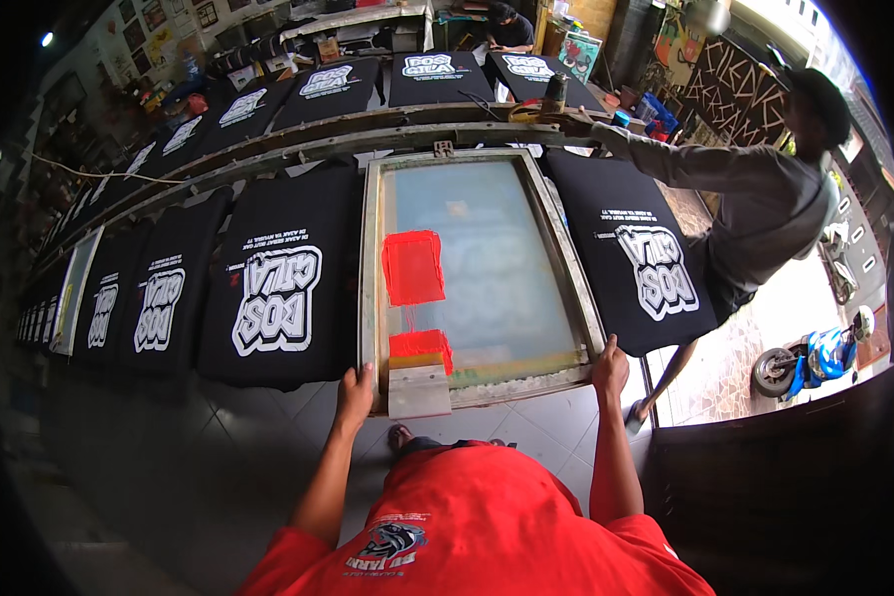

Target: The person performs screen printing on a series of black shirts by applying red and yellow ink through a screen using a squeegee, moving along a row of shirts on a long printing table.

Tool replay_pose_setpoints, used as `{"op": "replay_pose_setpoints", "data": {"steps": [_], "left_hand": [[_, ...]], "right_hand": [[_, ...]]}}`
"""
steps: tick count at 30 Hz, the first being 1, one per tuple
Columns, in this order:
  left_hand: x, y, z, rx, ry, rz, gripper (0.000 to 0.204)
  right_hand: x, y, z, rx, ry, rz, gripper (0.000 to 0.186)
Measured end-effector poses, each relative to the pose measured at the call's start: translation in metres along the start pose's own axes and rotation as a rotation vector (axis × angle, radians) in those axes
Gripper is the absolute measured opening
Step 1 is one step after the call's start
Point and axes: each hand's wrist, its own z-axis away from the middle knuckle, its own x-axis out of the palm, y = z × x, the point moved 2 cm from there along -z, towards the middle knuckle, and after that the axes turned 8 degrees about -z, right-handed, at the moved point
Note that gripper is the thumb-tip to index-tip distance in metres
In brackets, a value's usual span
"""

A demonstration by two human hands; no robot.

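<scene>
Both my hands grip a screen-printing frame (573,248), a large wooden-edged rectangle with pale mesh. At its near left corner my left hand (355,395) is closed on the edge. My right hand (611,366) is closed round the near right corner. Red ink (413,268) lies on the left part of the mesh, with a second patch nearer me. A flat, pale squeegee (419,392) rests against the near end beside my left hand, touching the lower red patch. Whatever lies under the frame shows only faintly through the mesh.
Black T-shirts (286,243) with white lettering lie on boards to the left; another shirt (636,248) lies right. A second row (432,84) runs behind a metal rail (318,142). A person (765,199) at right reaches over the rail. A blue motorbike (815,360) stands outside.
</scene>
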Motion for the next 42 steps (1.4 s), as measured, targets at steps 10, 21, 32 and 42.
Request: {"op": "replay_pose_setpoints", "data": {"steps": [10, 21, 32, 42], "left_hand": [[0.018, 0.002, -0.008, 0.026, -0.013, 0.062, 0.042], [0.009, 0.019, -0.006, -0.009, -0.033, 0.011, 0.037], [-0.004, 0.001, -0.023, -0.092, -0.098, 0.103, 0.033], [0.007, 0.0, -0.027, -0.003, -0.072, -0.02, 0.034]], "right_hand": [[-0.008, -0.001, -0.012, 0.033, -0.055, 0.006, 0.063], [-0.011, 0.002, -0.005, 0.015, -0.072, 0.012, 0.065], [-0.003, -0.011, -0.003, 0.019, -0.131, -0.046, 0.061], [0.001, 0.008, -0.004, 0.001, -0.254, -0.266, 0.049]]}}
